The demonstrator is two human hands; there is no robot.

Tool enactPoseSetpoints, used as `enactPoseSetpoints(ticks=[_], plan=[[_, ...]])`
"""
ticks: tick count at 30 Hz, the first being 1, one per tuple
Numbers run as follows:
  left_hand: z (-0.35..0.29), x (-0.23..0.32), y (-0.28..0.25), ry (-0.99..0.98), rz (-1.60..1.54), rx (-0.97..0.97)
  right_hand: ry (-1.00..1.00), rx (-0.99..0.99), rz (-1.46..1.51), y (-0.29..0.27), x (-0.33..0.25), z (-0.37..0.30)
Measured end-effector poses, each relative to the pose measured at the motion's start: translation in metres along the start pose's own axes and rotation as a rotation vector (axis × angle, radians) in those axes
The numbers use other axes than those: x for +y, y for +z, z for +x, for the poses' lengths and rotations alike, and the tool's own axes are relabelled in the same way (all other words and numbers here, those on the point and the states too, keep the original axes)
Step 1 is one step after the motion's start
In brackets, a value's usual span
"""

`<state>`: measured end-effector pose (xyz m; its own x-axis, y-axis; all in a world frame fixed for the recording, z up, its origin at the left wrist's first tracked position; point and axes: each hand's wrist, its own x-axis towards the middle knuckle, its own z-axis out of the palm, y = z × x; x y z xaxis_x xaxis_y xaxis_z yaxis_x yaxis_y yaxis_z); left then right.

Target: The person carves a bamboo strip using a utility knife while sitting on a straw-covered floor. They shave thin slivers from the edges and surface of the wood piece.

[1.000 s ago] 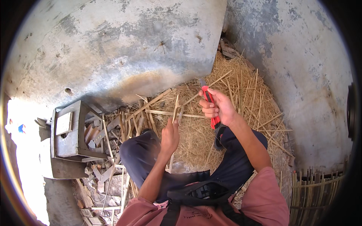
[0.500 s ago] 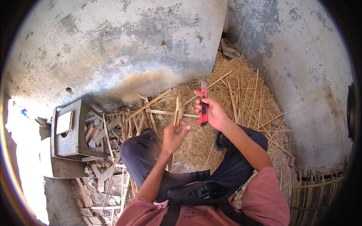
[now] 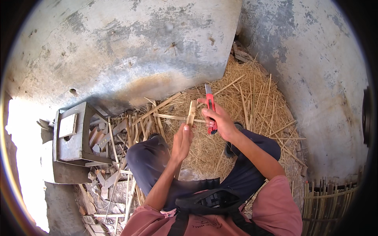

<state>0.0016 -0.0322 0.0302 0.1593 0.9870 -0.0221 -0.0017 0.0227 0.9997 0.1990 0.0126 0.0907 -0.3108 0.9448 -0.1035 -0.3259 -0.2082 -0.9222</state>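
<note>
My left hand (image 3: 182, 142) is closed round a pale strip of split bamboo (image 3: 191, 110), whose upper end sticks up above my fingers. Its lower part runs down behind the hand and forearm. A red and black utility knife (image 3: 211, 114) is gripped in my right hand (image 3: 221, 123), its metal blade out and pointing up, away from me. The knife is just right of the bamboo's upper end, and the blade appears clear of it. My right fingertips come close to the strip; whether they touch it I cannot tell.
Straw-like shavings and thin bamboo strips (image 3: 256, 106) cover the ground ahead and to the right. At left, a wooden stool (image 3: 74, 129) lies tipped over among broken wood and rubble (image 3: 103, 181). A bundle of upright sticks (image 3: 327, 200) stands at lower right. Plastered walls (image 3: 134, 47) enclose the corner.
The bamboo strip has turned in my left hand and shifted slightly right. My right hand has moved a little lower, and the knife now tilts to the left.
</note>
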Motion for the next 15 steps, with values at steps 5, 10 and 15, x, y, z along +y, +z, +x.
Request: enactPoseSetpoints(ticks=[5,10,15], plan=[[-0.002,0.002,0.000,-0.018,0.008,-0.091,-0.050,0.067,-0.293,0.010,-0.003,-0.004],[0.003,-0.009,0.004,0.111,-0.047,0.056,-0.025,0.162,-0.372,0.008,-0.002,-0.006],[0.005,-0.008,-0.003,0.143,0.098,0.080,-0.108,0.150,-0.446,0.004,-0.001,-0.005]])
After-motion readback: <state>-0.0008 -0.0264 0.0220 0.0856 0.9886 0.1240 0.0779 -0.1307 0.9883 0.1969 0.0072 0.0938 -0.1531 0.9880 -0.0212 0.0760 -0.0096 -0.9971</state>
